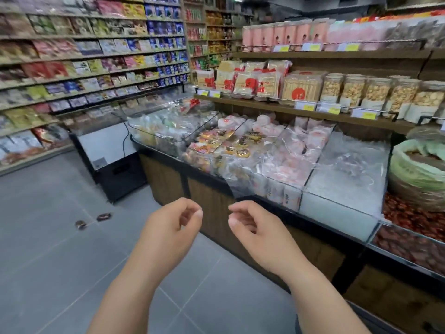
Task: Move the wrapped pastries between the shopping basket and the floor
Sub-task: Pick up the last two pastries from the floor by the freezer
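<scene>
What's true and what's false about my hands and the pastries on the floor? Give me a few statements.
1. The left hand and the right hand both hold nothing. True.
2. Two pastries lie on the floor. True.
3. The pastries lie to the right of the hands. False: they lie to the left of them.
4. The pastries touch each other. False: they lie apart.

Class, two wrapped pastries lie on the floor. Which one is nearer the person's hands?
The right-hand pastry, closer to the left hand; the other pastry lies farther left.
</scene>
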Tool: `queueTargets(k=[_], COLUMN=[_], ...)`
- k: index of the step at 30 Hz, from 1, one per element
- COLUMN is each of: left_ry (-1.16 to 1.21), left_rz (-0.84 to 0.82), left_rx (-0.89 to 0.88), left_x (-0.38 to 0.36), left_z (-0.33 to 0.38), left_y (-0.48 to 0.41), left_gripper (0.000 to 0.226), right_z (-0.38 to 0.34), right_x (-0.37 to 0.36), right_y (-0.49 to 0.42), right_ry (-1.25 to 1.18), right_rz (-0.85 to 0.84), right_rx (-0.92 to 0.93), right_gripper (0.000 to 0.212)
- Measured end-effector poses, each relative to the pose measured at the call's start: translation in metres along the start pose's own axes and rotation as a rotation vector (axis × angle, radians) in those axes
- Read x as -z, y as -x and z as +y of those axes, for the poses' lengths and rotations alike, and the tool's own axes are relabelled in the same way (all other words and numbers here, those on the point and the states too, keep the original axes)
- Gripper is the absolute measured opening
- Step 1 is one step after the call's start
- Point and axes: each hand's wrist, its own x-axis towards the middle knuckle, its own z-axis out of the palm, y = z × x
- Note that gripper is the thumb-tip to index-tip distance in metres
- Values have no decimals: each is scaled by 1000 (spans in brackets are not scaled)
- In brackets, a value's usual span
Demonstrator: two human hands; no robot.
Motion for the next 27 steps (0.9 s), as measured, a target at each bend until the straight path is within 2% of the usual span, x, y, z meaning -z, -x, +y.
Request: queueTargets(k=[12, 20, 27], left_ry=[-60, -186, -239], left_rz=[223, 287, 419], left_rx=[246, 388, 505], left_x=[83, 122, 155], left_z=[-124, -188, -225], left_y=[-38, -139, -214], left_gripper=[12, 11, 12], right_z=[-28, -21, -33], right_x=[-138, -211, -255], right_y=[-111, -250, -362], right_ry=[-50, -68, -71], right_rz=[-253, -362, -504], right_rx=[101, 151, 242], right_gripper=[23, 20, 16])
